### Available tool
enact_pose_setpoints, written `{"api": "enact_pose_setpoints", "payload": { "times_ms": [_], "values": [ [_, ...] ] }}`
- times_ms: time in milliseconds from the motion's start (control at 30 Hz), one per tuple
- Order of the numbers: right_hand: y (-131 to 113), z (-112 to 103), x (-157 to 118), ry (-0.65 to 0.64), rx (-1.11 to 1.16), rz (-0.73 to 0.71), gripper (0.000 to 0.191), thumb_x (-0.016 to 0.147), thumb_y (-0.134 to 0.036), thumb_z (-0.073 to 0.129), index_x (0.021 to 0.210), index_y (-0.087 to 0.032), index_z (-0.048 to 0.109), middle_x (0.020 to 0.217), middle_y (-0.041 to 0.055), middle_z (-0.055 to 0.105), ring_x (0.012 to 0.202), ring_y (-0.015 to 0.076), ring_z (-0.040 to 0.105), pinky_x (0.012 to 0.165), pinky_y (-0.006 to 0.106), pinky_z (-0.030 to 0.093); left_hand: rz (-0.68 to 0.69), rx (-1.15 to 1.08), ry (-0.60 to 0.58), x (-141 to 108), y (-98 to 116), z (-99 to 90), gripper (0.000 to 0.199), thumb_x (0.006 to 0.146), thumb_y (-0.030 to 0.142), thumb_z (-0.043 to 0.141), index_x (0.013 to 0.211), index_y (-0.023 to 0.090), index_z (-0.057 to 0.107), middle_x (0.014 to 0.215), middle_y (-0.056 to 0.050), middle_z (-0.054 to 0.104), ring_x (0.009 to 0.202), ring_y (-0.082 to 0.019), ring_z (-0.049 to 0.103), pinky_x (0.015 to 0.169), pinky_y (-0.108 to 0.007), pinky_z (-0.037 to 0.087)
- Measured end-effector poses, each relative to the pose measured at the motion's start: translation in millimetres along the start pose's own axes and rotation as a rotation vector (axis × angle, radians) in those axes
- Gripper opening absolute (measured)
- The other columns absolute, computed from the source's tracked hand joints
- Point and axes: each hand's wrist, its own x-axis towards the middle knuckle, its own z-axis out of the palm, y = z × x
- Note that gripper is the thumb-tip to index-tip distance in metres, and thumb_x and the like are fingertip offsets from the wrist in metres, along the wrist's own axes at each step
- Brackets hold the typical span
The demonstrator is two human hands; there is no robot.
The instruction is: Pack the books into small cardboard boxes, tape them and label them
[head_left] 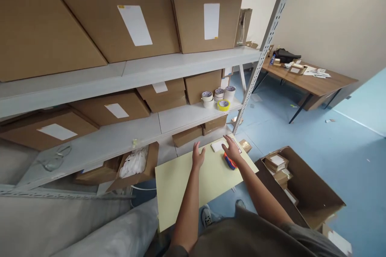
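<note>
My left hand [198, 156] is over the pale yellow tabletop [175, 184], its fingers up and thumb apart, holding nothing. To its right, my right hand [231, 150] is also open, with fingers stretched forward. Just below the right palm sits an orange and blue object [229, 162], which looks like a tape dispenser; the hand partly covers it, and I cannot tell whether they touch. A small white pad or box [217, 145] lies between the hands, near the far edge of the tabletop.
Metal shelving [193, 62] with labelled cardboard boxes [208, 16] rises ahead. White tape rolls [207, 98] and a yellow tape roll [223, 105] sit on its middle shelf. At right stands a large open carton [313, 188] holding small boxes. A wooden desk [325, 78] is farther back.
</note>
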Motion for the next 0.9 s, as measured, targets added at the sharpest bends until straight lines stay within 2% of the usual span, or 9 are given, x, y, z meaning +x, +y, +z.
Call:
{"api": "enact_pose_setpoints", "payload": {
  "times_ms": [67, 133, 267, 367, 500, 633, 767, 833, 900],
  "values": [
    [0.0, 0.1, -7.3, -0.024, -0.051, 0.0, 0.057, 0.096, -0.036, 0.057, 0.152, -0.025, 0.057, 0.161, 0.0117, 0.053, 0.15, 0.0306, 0.047, 0.123, 0.051, 0.041, -0.003, 0.0, -0.003, -9.6, -0.5, -3.8, 0.057, 0.096, 0.046, 0.067, 0.15, 0.029, 0.055, 0.169, -0.009, 0.042, 0.159, -0.027, 0.035, 0.128, -0.045, 0.034],
    [10.0, -2.8, -15.0, -0.045, -0.081, 0.03, 0.058, 0.096, -0.034, 0.057, 0.153, -0.025, 0.057, 0.161, 0.0115, 0.052, 0.15, 0.0308, 0.046, 0.123, 0.051, 0.041, -0.006, -0.017, -0.009, -22.3, -0.2, -0.1, 0.057, 0.097, 0.045, 0.066, 0.151, 0.029, 0.055, 0.164, -0.009, 0.05, 0.156, -0.027, 0.04, 0.127, -0.045, 0.035],
    [48.8, -4.4, -33.5, -0.105, -0.124, 0.096, 0.064, 0.093, -0.028, 0.058, 0.157, -0.023, 0.051, 0.161, 0.0123, 0.052, 0.151, 0.0315, 0.044, 0.124, 0.051, 0.04, -0.065, -0.029, -0.021, -58.1, -5.9, 20.7, 0.056, 0.097, 0.043, 0.067, 0.15, 0.029, 0.057, 0.158, -0.009, 0.056, 0.151, -0.027, 0.047, 0.123, -0.043, 0.041],
    [83.3, 4.0, -48.1, -0.181, -0.158, 0.168, 0.067, 0.091, -0.028, 0.061, 0.157, -0.021, 0.049, 0.157, 0.015, 0.054, 0.148, 0.0329, 0.046, 0.12, 0.049, 0.044, -0.157, -0.014, -0.054, -88.2, -17.9, 41.2, 0.055, 0.096, 0.042, 0.069, 0.148, 0.028, 0.059, 0.158, -0.011, 0.056, 0.146, -0.028, 0.053, 0.117, -0.043, 0.048],
    [131.3, 24.0, -61.1, -0.269, -0.189, 0.241, 0.05, 0.092, -0.025, 0.062, 0.141, -0.019, 0.06, 0.143, 0.017, 0.063, 0.135, 0.0315, 0.056, 0.109, 0.041, 0.049, -0.231, 0.047, -0.087, -122.2, -42.0, 65.6, 0.054, 0.094, 0.038, 0.07, 0.146, 0.026, 0.061, 0.157, -0.013, 0.057, 0.14, -0.029, 0.058, 0.111, -0.043, 0.053],
    [177.0, 51.1, -69.8, -0.368, -0.22, 0.344, 0.031, 0.092, -0.024, 0.063, 0.122, -0.017, 0.065, 0.121, 0.0164, 0.07, 0.12, 0.0297, 0.062, 0.101, 0.037, 0.05, -0.305, 0.078, -0.076, -150.3, -71.4, 78.6, 0.049, 0.096, 0.039, 0.068, 0.143, 0.025, 0.065, 0.152, -0.014, 0.062, 0.128, -0.026, 0.066, 0.105, -0.04, 0.057],
    [203.1, 84.8, -84.2, -0.455, -0.234, 0.46, 0.038, 0.092, -0.027, 0.065, 0.126, -0.012, 0.063, 0.123, 0.0222, 0.07, 0.121, 0.0344, 0.063, 0.104, 0.042, 0.046, -0.387, 0.086, -0.053, -175.0, -98.6, 88.5, 0.045, 0.096, 0.04, 0.067, 0.136, 0.02, 0.069, 0.139, -0.017, 0.07, 0.112, -0.023, 0.074, 0.103, -0.04, 0.059],
    [208.1, 98.4, -90.8, -0.44, -0.245, 0.493, 0.046, 0.09, -0.028, 0.067, 0.13, -0.007, 0.061, 0.13, 0.0287, 0.067, 0.127, 0.0394, 0.061, 0.11, 0.048, 0.042, -0.417, 0.077, -0.063, -184.5, -107.3, 95.3, 0.042, 0.095, 0.039, 0.067, 0.131, 0.018, 0.071, 0.131, -0.016, 0.075, 0.109, -0.023, 0.075, 0.104, -0.04, 0.058],
    [211.0, 105.5, -93.0, -0.412, -0.232, 0.516, 0.048, 0.089, -0.029, 0.067, 0.132, -0.006, 0.061, 0.133, 0.0314, 0.066, 0.131, 0.0411, 0.059, 0.113, 0.051, 0.039, -0.438, 0.055, -0.086, -190.7, -110.7, 102.1, 0.04, 0.094, 0.042, 0.067, 0.126, 0.018, 0.074, 0.121, -0.015, 0.078, 0.106, -0.023, 0.077, 0.103, -0.041, 0.059]
  ]
}}
